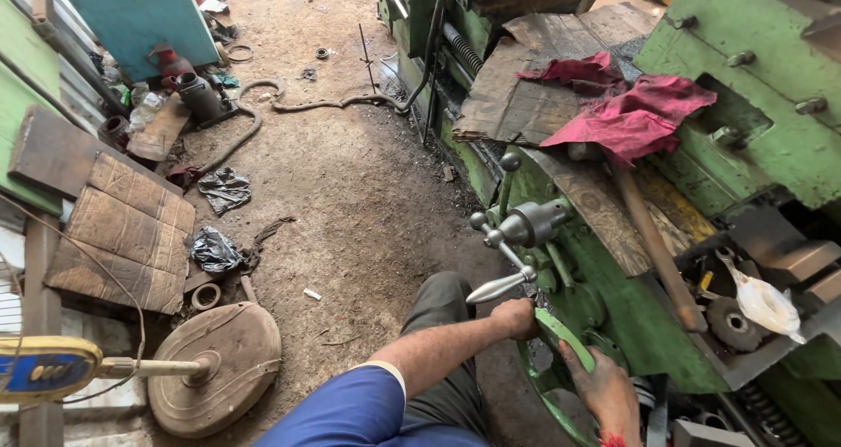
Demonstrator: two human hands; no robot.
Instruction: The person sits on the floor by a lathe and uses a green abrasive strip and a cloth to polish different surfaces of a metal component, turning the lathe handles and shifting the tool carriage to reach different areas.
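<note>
Head view looks down on a green lathe point(745, 140) that fills the right side, its far end and near end both cut off by the frame. Low on the lathe's front, a green handwheel point(561, 333) shows only part of its rim; the rest runs off the bottom edge. Both hands grip that rim: the left hand point(515, 318) has its fingers clenched over the upper part, and the right hand point(604, 390) has its fingers wrapped round the rim lower down, with the wrist cut off at the frame edge. Just above the handwheel stands a grey lever hub with ball-ended handles point(517, 228). On top of the lathe, red rags point(635, 114) lie over worn boards, hiding what is under them, and a wooden handle point(653, 245) slants down beside them, its head covered by the rag. Left of the lathe, on the dirt floor point(350, 175), lies a round rusty disc point(219, 364) and a hose point(298, 105); the small litter around them is too blurred to identify.
</note>
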